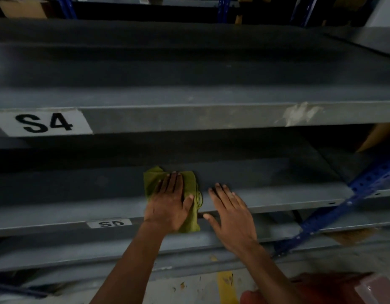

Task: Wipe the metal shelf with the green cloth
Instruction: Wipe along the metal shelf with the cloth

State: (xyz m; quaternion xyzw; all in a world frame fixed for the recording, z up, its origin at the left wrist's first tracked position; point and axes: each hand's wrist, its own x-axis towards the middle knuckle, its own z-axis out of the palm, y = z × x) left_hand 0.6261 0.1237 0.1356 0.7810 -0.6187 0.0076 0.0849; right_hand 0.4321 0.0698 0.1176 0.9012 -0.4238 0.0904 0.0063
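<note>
Where fingers lie flat, green cloth under left hand.

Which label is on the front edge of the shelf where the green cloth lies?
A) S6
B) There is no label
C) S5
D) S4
C: the green cloth lies under the flat left hand on the shelf whose front edge carries the label S5; the label S4 is on the shelf above.
</note>
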